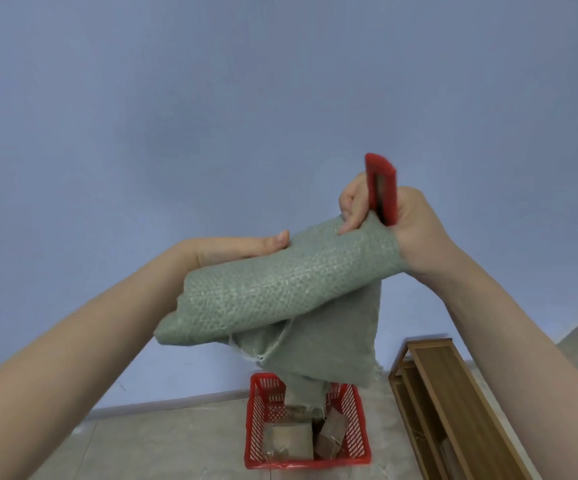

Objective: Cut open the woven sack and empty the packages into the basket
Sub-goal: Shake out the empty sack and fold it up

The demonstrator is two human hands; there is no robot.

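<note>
Head view: woven sack [280,289] held high and upended, cut end dangling into red basket [256,427] on floor by the wall. L hand [239,249] grips sack, thumb on top, fingers hidden behind. R hand [395,220] fisted round box cutter [383,188] plus sack corner. Packages [291,441] lie in basket. Emptying step, prob near done. Next: shake, check nothing's left inside.

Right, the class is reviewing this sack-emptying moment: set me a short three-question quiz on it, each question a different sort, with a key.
1. True or false: the woven sack hangs above the red basket.
2. Multiple choice: besides the sack, the right hand grips A) scissors B) a red cutter C) a tape roll.
3. Fill in: the packages lie inside the ____.
Key: 1 true; 2 B; 3 basket.
</note>
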